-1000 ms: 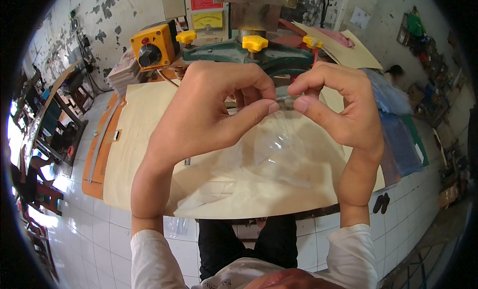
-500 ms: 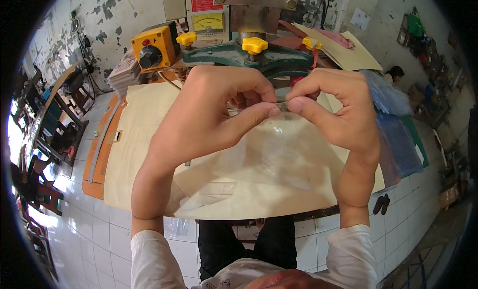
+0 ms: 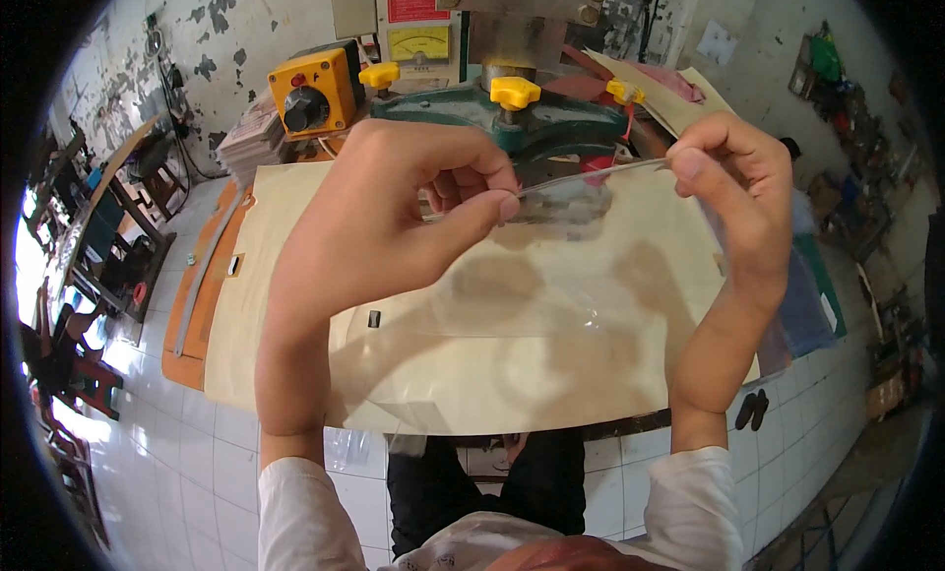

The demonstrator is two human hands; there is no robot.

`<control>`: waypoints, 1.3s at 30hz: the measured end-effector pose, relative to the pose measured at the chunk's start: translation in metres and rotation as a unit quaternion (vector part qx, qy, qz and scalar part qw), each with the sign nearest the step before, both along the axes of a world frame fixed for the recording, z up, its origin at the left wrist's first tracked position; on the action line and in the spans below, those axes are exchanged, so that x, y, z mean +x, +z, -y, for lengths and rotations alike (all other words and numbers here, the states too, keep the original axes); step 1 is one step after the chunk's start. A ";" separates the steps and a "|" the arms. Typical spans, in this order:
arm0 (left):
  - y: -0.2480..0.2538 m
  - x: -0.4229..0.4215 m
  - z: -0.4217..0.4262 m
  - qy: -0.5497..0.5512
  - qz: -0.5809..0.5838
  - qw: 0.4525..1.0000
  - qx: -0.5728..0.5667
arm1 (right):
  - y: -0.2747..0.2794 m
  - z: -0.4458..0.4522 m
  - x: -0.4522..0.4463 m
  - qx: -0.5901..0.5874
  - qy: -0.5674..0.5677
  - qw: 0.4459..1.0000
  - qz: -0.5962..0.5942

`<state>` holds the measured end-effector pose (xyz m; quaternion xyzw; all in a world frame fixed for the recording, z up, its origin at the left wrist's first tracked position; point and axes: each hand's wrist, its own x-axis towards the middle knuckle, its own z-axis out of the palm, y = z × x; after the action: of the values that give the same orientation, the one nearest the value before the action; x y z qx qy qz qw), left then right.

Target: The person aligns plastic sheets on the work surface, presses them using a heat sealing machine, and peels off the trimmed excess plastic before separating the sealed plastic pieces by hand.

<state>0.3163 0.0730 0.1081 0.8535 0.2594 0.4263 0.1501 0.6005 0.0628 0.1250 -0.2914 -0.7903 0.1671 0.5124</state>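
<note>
A clear plastic sheet (image 3: pixel 591 202) is stretched between my two hands, its upper edge rising to the right. My left hand (image 3: pixel 394 207) pinches that edge between thumb and forefinger, the other fingers curled. At the far end of the edge, my right hand (image 3: pixel 733 182) holds it in a thumb-and-finger pinch. The sheet hangs over a cream board (image 3: pixel 492 384), and its lower outline is hard to make out. A small dark piece (image 3: pixel 374 319) shows on the board near my left wrist. Another bit of clear film (image 3: pixel 413 413) lies at the front edge.
Just beyond my hands stands a green machine head (image 3: pixel 443 105) with yellow knobs (image 3: pixel 515 93). A yellow control box (image 3: pixel 312 91) sits at the back left beside a stack of paper (image 3: pixel 253 143). Blue plastic sheets (image 3: pixel 802 295) lie at the right. A metal strip (image 3: pixel 204 281) runs along the left side.
My right hand has moved right and slightly up, away from my left hand, spreading the sheet's edge between them. My left hand has shifted slightly left. Both keep their pinch.
</note>
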 end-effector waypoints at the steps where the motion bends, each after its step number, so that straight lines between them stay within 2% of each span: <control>1: 0.000 -0.002 0.000 0.000 0.000 1.000 -0.002 | -0.001 0.000 0.004 -0.025 0.001 0.999 -0.020; 3: 0.000 -0.008 -0.001 -0.005 0.012 0.999 -0.042 | -0.001 -0.002 0.008 -0.025 0.001 0.999 -0.029; 5: 0.000 -0.012 -0.002 0.005 0.003 0.999 -0.037 | -0.001 -0.004 0.011 -0.025 0.001 0.999 -0.039; 8: 0.000 -0.014 -0.003 0.013 -0.017 1.000 -0.004 | -0.001 -0.007 0.014 -0.050 0.011 0.998 0.026; 11: -0.001 -0.012 -0.004 0.007 -0.026 0.999 0.032 | -0.004 -0.011 0.011 -0.011 -0.011 0.996 0.091; 13: -0.002 -0.009 -0.005 0.005 -0.027 0.999 0.040 | -0.003 -0.012 0.005 0.082 -0.022 0.977 0.196; 19: -0.005 0.001 0.002 -0.020 -0.023 0.997 0.065 | -0.008 0.008 -0.031 0.092 -0.046 0.969 0.225; 24: -0.004 -0.003 0.001 -0.017 -0.031 0.997 0.068 | -0.006 0.019 -0.038 0.096 -0.058 0.973 0.202; 29: -0.003 -0.012 -0.003 -0.006 -0.066 0.997 -0.049 | -0.004 0.006 -0.019 0.054 -0.049 0.986 0.153; 32: -0.001 -0.020 -0.008 -0.005 -0.053 0.996 -0.070 | -0.001 -0.001 0.005 0.007 -0.022 0.993 0.116; 36: 0.000 -0.029 -0.011 -0.022 -0.024 0.999 -0.033 | 0.001 -0.004 0.026 -0.012 -0.035 0.997 0.061; 39: 0.007 -0.036 -0.010 0.036 -0.067 0.995 -0.071 | 0.004 -0.003 0.030 -0.013 -0.045 0.998 0.048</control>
<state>0.2807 0.0834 0.1149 0.8575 0.3285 0.3542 0.1771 0.6307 0.0658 0.1289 -0.3413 -0.7979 0.1401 0.4767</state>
